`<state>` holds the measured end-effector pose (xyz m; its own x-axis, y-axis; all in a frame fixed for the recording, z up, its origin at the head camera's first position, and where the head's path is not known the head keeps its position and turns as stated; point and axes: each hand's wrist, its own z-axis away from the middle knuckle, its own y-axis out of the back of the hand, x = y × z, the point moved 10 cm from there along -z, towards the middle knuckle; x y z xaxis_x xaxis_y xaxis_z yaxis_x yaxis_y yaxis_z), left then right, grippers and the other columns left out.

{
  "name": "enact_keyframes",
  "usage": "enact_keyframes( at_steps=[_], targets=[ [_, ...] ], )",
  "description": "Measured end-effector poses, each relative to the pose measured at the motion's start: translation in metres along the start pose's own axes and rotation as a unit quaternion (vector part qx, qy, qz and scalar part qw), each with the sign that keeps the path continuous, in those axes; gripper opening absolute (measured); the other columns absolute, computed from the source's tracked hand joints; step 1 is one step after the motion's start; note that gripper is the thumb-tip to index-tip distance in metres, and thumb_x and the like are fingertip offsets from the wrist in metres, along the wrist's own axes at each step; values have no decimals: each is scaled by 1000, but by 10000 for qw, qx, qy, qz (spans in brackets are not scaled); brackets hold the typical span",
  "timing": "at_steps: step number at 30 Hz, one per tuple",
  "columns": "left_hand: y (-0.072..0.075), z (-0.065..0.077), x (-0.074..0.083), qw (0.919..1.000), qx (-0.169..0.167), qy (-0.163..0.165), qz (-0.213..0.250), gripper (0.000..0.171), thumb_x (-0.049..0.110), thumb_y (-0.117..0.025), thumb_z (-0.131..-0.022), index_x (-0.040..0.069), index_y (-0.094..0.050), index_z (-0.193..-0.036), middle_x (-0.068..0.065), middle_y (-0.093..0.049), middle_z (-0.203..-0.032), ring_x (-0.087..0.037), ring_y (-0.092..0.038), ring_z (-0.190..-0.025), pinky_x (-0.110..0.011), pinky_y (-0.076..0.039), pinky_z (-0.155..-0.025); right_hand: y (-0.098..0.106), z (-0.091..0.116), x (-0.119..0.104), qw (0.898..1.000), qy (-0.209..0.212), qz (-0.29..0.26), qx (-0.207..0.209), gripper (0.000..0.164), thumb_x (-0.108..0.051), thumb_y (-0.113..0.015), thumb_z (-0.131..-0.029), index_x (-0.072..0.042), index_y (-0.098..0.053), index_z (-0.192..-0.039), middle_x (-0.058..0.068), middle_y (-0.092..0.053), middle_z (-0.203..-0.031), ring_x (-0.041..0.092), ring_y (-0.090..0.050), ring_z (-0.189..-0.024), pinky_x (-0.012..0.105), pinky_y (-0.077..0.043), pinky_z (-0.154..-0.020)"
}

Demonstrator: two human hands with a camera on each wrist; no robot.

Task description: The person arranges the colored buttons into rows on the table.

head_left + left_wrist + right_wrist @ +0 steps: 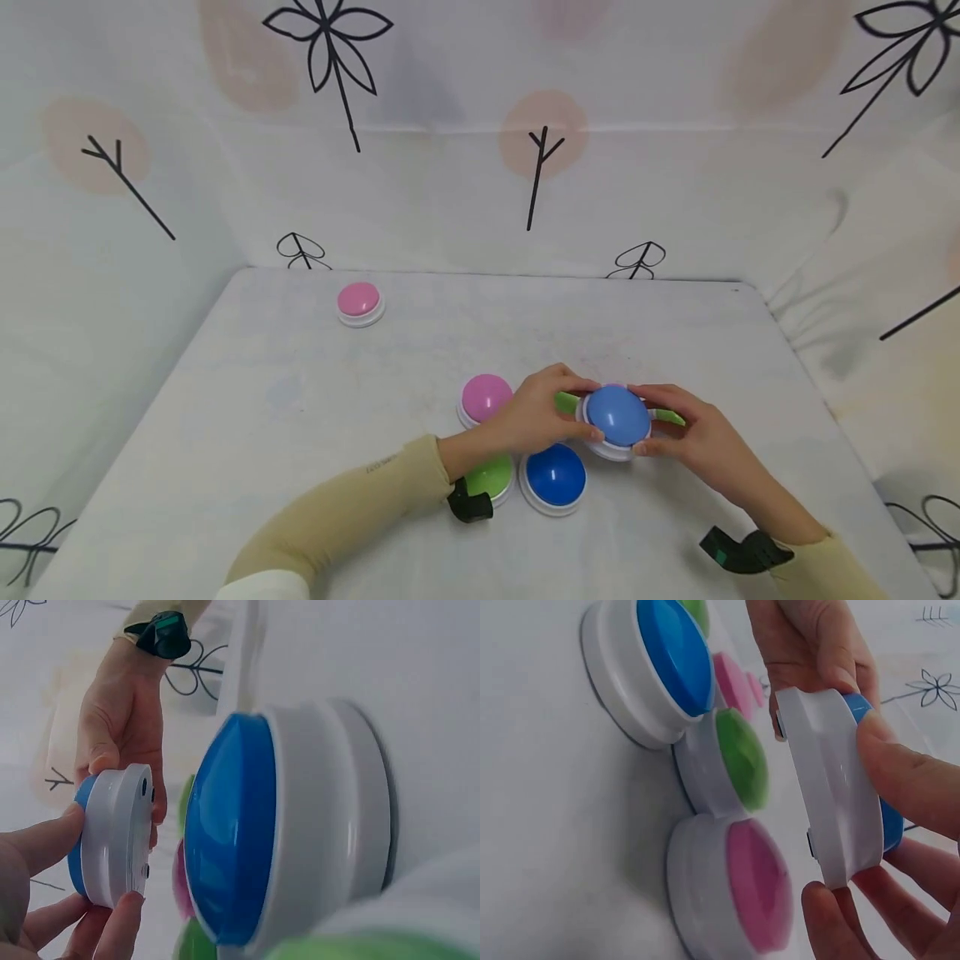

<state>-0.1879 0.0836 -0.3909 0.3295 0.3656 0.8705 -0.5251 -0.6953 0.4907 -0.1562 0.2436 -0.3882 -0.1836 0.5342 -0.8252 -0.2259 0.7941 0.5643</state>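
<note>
Both hands hold a round push button with a blue dome and white base (617, 417) above the table, tilted. My left hand (536, 412) pinches its left side between thumb and fingers. On its right side, my right hand (708, 450) grips the rim likewise. In the left wrist view, small dark feet show on the underside of the held button (112, 832). Just below it stands another blue button (555, 475) on the table. Green parts (566, 403) show behind the held button, mostly hidden by it and the hands.
A pink button (486, 397) and a green button (491, 477) stand beside the left wrist, the green partly covered by it. Far back left is another pink button (358, 300). The white table (262, 400) meets patterned cloth walls (450, 192) at its back and sides.
</note>
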Motion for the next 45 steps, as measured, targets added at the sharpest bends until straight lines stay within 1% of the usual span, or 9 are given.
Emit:
enact_keyframes(
  at_steps=[5,10,15,21,24,30,37,42,45],
  targets=[
    [-14,3,7,9996,-154,-182,158,55,27,-83,-83,12,-65,-133,6,-55,-108,-3,-57,-97,-13,-51,-76,5,17,1,9998,137,-33,127,66,-10,-84,-79,-5,-56,-139,13,-54,-131,-4,-52,-111,13,-49,-86],
    [-28,6,12,9985,-398,-318,209,50,23,-84,-82,11,-67,-128,6,-56,-107,0,-55,-98,-11,-51,-77,6,33,8,9999,-80,30,103,66,-12,-85,-78,-4,-57,-138,13,-53,-133,-9,-51,-109,14,-50,-85],
    [-37,7,12,9970,-589,-440,-227,48,26,-85,-81,12,-70,-125,8,-61,-111,4,-54,-101,-9,-49,-80,-2,45,16,9998,-150,-157,43,65,-14,-85,-78,-5,-58,-136,5,-56,-131,-6,-54,-110,16,-51,-85],
    [-45,8,10,9919,-720,-564,-879,48,30,-84,-81,15,-70,-124,8,-65,-114,4,-55,-102,-7,-46,-84,-8,51,19,9993,189,-302,76,65,-8,-86,-75,-3,-59,-134,-6,-57,-128,-5,-54,-112,16,-52,-86],
    [-48,9,7,9882,-763,-569,-1204,49,33,-84,-82,16,-70,-125,9,-66,-117,4,-55,-101,-7,-44,-84,-11,52,21,9992,316,-216,117,65,-6,-87,-73,-1,-60,-132,-5,-58,-128,-6,-53,-112,16,-52,-85],
    [-55,11,2,9792,-914,-587,-1716,51,37,-83,-81,18,-70,-126,10,-66,-118,5,-54,-104,-7,-40,-86,-18,55,30,9996,262,-72,122,67,-7,-89,-70,-2,-62,-131,1,-57,-128,-8,-52,-110,14,-51,-84],
    [-61,12,0,9691,-1050,-639,-2140,51,39,-82,-82,19,-69,-128,9,-63,-124,3,-54,-112,-9,-39,-92,-25,56,27,9975,696,-76,85,71,-4,-91,-65,0,-62,-130,9,-58,-126,-4,-56,-109,12,-48,-90],
    [-62,11,0,9680,-1074,-596,-2189,51,41,-81,-83,20,-69,-128,10,-63,-123,3,-54,-110,-9,-39,-91,-25,55,25,9968,780,146,0,72,-8,-92,-65,0,-62,-129,9,-59,-124,-4,-57,-107,12,-49,-87],
    [-62,11,0,9683,-1054,-583,-2188,50,41,-81,-83,21,-70,-127,11,-64,-122,4,-54,-109,-9,-39,-90,-24,54,28,9976,622,276,-137,71,-14,-92,-67,-1,-62,-129,13,-59,-125,-3,-58,-105,14,-51,-85]
  ],
)
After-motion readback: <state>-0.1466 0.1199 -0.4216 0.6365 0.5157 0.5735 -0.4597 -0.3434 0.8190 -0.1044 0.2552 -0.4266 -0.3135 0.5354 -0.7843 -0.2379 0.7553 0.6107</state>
